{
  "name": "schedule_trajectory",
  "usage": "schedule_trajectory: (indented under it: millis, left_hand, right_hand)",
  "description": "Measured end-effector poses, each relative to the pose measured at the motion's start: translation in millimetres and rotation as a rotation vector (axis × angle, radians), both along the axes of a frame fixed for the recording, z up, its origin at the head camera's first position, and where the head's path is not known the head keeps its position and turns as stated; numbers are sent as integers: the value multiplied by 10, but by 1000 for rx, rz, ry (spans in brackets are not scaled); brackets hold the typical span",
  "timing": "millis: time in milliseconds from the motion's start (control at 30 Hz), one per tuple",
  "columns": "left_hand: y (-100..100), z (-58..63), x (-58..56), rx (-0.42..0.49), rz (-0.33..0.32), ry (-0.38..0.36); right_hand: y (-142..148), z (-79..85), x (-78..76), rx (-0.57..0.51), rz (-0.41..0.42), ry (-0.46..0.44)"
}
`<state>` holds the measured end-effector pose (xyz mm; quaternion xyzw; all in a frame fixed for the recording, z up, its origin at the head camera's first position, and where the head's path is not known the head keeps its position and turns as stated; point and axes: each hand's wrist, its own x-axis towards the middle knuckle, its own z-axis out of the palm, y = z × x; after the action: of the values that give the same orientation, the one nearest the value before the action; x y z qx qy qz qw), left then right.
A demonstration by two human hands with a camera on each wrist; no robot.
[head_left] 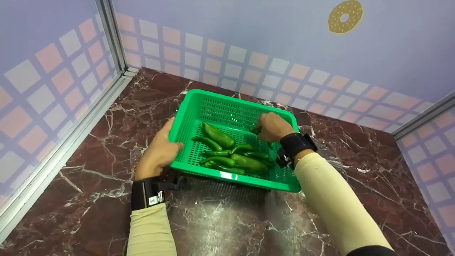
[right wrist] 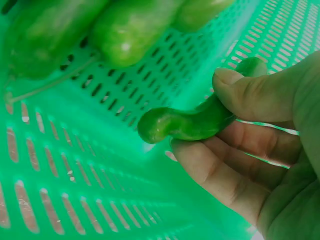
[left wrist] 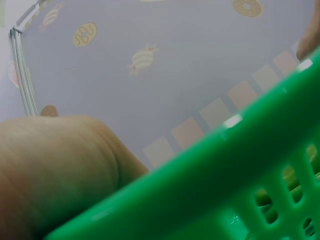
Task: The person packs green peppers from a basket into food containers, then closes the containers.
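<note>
Our left hand [left wrist: 65,172] grips the green basket [head_left: 231,100] while our right hand [head_left: 274,127] pinches a curved pepper [right wrist: 190,125], which might slip if that pinch loosens.

A bendy green pepper [right wrist: 187,124] is pinched in the right hand [head_left: 273,127]; other peppers [head_left: 249,163] lie left, inside the green basket [head_left: 241,103].

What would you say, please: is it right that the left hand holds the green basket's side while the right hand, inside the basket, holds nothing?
Not quite: the right hand, inside the green basket, pinches a curved green pepper, as the right wrist view shows; the left hand does hold the basket's side.
</note>
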<state>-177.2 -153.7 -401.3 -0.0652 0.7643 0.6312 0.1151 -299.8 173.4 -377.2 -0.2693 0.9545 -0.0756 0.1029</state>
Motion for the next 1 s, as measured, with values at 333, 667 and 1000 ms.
schedule_trajectory:
  millis: [333,667,1000]
  left_hand:
    - [22,-22,-9,-25,-15,43]
    - [-6,6,-12,-18,-15,-6]
    - [6,10,-23,-64,-41,-31]
  right_hand:
    - [-26,285,85,38,8,-5]
    - [55,666,185,-7,-24,-17]
    - [249,878,334,-64,-86,-43]
